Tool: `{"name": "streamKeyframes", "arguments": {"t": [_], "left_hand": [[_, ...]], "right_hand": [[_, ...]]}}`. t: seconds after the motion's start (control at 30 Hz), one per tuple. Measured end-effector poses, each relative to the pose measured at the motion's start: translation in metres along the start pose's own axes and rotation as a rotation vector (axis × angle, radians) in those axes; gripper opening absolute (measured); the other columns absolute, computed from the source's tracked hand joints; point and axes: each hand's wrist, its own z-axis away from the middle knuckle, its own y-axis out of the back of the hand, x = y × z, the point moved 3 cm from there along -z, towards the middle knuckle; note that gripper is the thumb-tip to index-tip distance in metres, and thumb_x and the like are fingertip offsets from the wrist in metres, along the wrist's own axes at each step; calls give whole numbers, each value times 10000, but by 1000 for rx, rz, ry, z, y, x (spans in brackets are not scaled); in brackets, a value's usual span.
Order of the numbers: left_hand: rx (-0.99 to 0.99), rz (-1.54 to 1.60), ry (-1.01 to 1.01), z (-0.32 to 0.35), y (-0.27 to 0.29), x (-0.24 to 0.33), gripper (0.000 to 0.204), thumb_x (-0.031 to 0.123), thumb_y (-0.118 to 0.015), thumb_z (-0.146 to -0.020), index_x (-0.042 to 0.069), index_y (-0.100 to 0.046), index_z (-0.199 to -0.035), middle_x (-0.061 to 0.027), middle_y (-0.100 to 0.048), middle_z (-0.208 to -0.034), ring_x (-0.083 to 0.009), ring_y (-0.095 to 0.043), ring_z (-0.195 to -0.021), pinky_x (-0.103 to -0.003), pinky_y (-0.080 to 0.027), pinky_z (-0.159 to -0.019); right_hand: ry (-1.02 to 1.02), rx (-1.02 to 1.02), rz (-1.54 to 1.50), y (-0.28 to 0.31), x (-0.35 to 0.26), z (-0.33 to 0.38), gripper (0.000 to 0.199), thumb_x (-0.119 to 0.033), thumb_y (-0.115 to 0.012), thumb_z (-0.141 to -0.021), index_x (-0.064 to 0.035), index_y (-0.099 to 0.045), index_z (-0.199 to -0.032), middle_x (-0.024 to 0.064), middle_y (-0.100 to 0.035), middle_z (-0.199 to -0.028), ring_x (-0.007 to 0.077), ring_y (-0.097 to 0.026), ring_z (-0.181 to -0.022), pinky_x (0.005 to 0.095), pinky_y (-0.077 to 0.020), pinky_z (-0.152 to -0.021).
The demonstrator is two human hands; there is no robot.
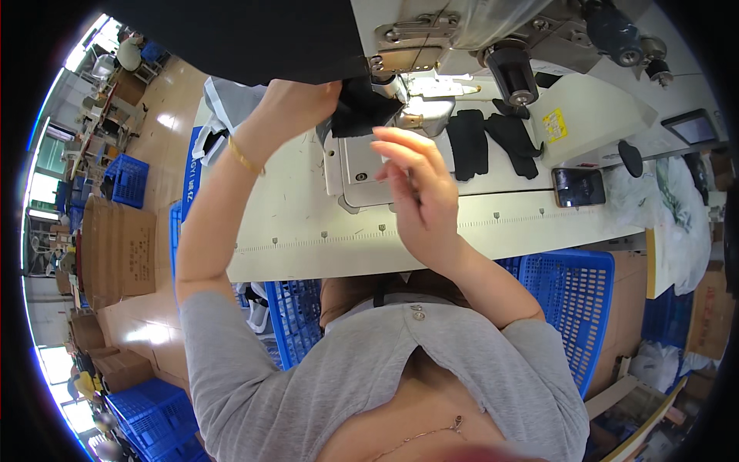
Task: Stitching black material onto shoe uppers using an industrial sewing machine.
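My left hand [312, 104] is closed on a piece of black fabric [358, 112] at the left side of a sewing machine [419, 58]. The fabric reaches the machine's presser foot area, and its far part is hidden. Just in front of the machine bed, my right hand [422, 189] is raised with bent fingers. Something small and dark shows between its thumb and fingers, too hidden to name. Right of the presser foot lie black fabric pieces [468, 145]. A big black shape [239, 38] covers the upper left; I cannot tell whether it joins the fabric.
A ruler strip runs along the front of the white table [300, 258]. A phone [579, 188] and a clear plastic bag [670, 215] lie at the right. Blue baskets [573, 300] stand below the table edge. Thread cones [512, 73] hang over the table. Cardboard boxes [119, 250] stand at the left.
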Motion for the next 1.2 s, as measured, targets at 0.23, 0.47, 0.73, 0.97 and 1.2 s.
{"name": "streamKeyframes", "arguments": {"t": [0.23, 0.47, 0.73, 0.97, 1.2], "left_hand": [[500, -684, -844, -24, 12, 8, 159, 215, -585, -898, 89, -666, -951, -108, -679, -840, -291, -650, -761, -372, -525, -718], [-610, -7, 37, 6, 39, 4, 164, 138, -607, -794, 43, -656, -918, -195, -652, -785, -350, -662, -786, -459, -522, -692], [-562, 434, 384, 111, 39, 56, 172, 128, -694, -759, -22, -619, -719, -205, -510, -580, -355, -564, -546, -402, -415, -530], [-215, 417, 153, 101, 37, 67, 557, 119, -727, -780, 54, -528, -1296, -132, -560, -1242, -295, -583, -1099, -376, -475, -935], [-473, 607, -330, 62, 16, 50, 350, 119, -746, -760, 44, -637, -1084, -68, -622, -1044, -277, -489, -1268, -468, -254, -1165]], "right_hand": [[39, -127, 277, -6, -1, -10, 386, 74, -625, -735, -21, -599, -1109, 183, -548, -1315, 368, -661, -886, 398, -545, -740], [-4, -98, 266, 7, 8, -3, 364, 34, -635, -789, -8, -595, -1149, 187, -634, -1185, 354, -672, -892, 400, -544, -738], [-725, -281, -393, -17, 33, 3, 348, -120, -651, -910, 40, -565, -1208, 72, -675, -1015, 91, -588, -618, 267, -500, -590], [-682, -458, -387, -2, 40, 9, 122, -101, -714, -830, -3, -650, -864, -32, -557, -718, 55, -512, -711, 249, -427, -621], [-581, -557, -145, 18, 24, 6, 185, -112, -734, -823, -11, -580, -797, -7, -545, -706, 66, -454, -670, 255, -396, -591]]}}
